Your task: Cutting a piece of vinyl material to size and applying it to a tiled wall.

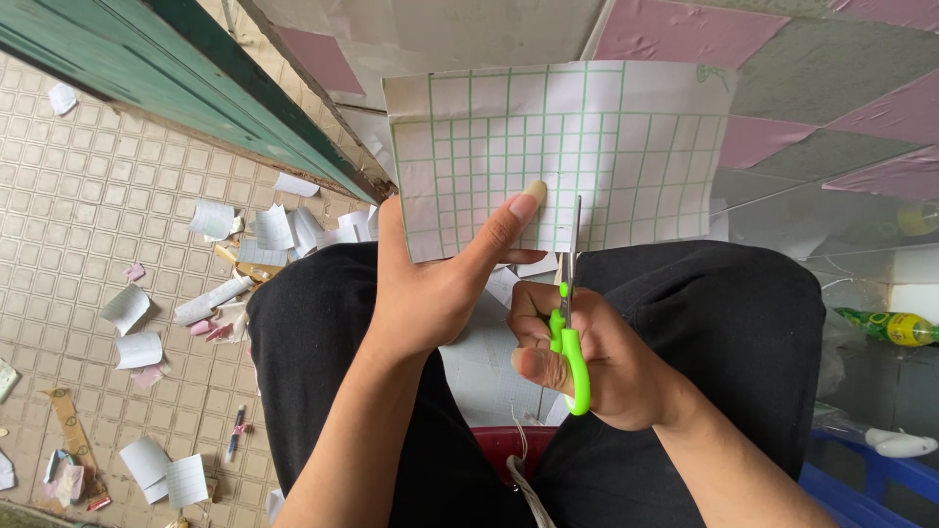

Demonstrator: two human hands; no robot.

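Note:
A white sheet of paper point(587, 137) printed with a green grid is held up over my lap. My left hand point(440, 284) grips its lower edge, thumb pressed flat on the front. My right hand point(597, 357) holds scissors point(569, 347) with bright green handles, their blades pointing up into the bottom edge of the sheet just right of my thumb. More white paper point(489, 357) lies between my knees, which are in black trousers.
Many paper scraps point(274, 230) litter the tiled floor at left, with a pen point(236, 430) and a strip of cardboard point(70, 430). A green door frame point(196, 88) runs diagonally above. A yellow-green bottle point(895, 328) and blue plastic furniture point(861, 484) are at right.

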